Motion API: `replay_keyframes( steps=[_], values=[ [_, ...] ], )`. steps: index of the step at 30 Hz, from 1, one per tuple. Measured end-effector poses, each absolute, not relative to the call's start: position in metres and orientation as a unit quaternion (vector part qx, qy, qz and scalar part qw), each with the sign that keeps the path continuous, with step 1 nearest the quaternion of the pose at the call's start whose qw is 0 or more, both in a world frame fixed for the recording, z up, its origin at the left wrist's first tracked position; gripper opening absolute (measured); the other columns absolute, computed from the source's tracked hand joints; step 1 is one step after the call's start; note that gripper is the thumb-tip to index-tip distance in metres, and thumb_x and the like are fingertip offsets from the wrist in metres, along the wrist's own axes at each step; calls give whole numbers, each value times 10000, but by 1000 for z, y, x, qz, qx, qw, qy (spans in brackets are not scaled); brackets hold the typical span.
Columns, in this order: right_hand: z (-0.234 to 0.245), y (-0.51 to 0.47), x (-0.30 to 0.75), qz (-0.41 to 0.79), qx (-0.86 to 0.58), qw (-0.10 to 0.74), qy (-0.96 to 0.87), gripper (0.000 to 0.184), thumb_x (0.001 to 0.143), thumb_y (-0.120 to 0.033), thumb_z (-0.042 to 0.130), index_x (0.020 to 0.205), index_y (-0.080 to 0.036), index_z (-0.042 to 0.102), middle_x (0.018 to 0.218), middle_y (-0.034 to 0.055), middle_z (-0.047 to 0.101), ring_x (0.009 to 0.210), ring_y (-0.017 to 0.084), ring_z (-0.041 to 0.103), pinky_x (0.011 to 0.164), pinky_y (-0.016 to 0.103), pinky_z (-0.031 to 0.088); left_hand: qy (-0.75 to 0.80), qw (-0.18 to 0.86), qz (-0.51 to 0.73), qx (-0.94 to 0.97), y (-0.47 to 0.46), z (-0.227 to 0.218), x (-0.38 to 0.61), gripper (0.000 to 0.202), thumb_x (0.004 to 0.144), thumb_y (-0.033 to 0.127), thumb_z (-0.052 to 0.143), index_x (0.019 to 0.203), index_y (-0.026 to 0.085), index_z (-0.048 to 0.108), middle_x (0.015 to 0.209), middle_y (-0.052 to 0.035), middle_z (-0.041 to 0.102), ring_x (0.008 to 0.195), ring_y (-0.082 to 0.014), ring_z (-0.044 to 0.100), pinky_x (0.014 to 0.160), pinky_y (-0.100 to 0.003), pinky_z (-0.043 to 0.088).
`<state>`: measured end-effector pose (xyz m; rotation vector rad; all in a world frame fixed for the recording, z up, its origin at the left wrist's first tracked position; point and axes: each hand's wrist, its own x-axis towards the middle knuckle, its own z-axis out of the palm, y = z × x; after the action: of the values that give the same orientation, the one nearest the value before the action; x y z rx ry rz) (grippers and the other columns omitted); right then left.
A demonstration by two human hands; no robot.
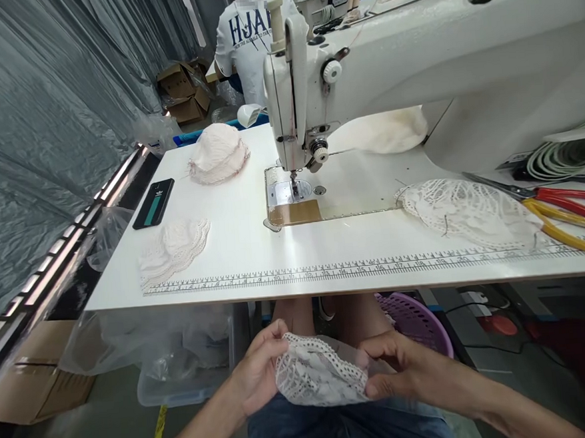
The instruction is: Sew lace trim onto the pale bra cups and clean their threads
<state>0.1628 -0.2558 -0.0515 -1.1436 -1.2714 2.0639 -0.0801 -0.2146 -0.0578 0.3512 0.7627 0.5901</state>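
Over my lap, below the table's front edge, I hold a white lace piece (326, 370) with a scalloped, holed border. My left hand (262, 364) pinches its left end between thumb and fingers. At the other end, my right hand (396, 366) grips the lace along with some sheer fabric. Above, on the table, stands a white sewing machine (289, 106), its needle and presser foot over the metal plate (290, 192). Another white lace piece (472, 213) lies to the right of it, and a folded lace piece (174, 250) lies at the left.
A printed ruler (296, 276) runs along the table's front. Scissors with red and yellow handles (562, 200) lie at the right. Fabric cups (219, 152) and a phone (154, 203) sit at the left. A purple basket (419, 317) is below. A person (253, 41) sits beyond.
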Motion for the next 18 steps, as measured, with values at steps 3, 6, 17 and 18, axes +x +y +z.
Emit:
replay_keyframes(
  steps=[3,6,17,18],
  values=[
    [-50,-257,166,745,-425,231,-459,221,725,-366,704,740,-165,613,696,-36,532,689,114,442,632,208,345,330,886,288,154,-216,-58,-82,247,693,207,721,705,148,481,605,27,527,565,-84,508,591,-189,395],
    [-46,-259,166,753,-415,231,-455,233,715,-372,717,778,-163,635,728,-25,564,716,122,468,655,212,361,304,896,289,144,-217,-59,-80,223,700,194,717,724,144,501,630,17,548,588,-91,534,599,-190,412],
    [-39,-260,161,758,-401,250,-449,237,722,-370,719,720,-144,647,698,-31,516,670,105,436,598,208,317,302,898,248,202,-217,-55,-82,295,673,261,779,894,146,621,762,-30,648,669,-109,600,641,-204,466],
    [-38,-260,162,761,-397,233,-458,241,729,-374,712,727,-143,644,690,-32,508,659,101,427,588,206,312,316,896,215,226,-216,-52,-81,424,623,286,816,976,143,630,826,-52,665,710,-121,613,671,-216,477]
  ],
)
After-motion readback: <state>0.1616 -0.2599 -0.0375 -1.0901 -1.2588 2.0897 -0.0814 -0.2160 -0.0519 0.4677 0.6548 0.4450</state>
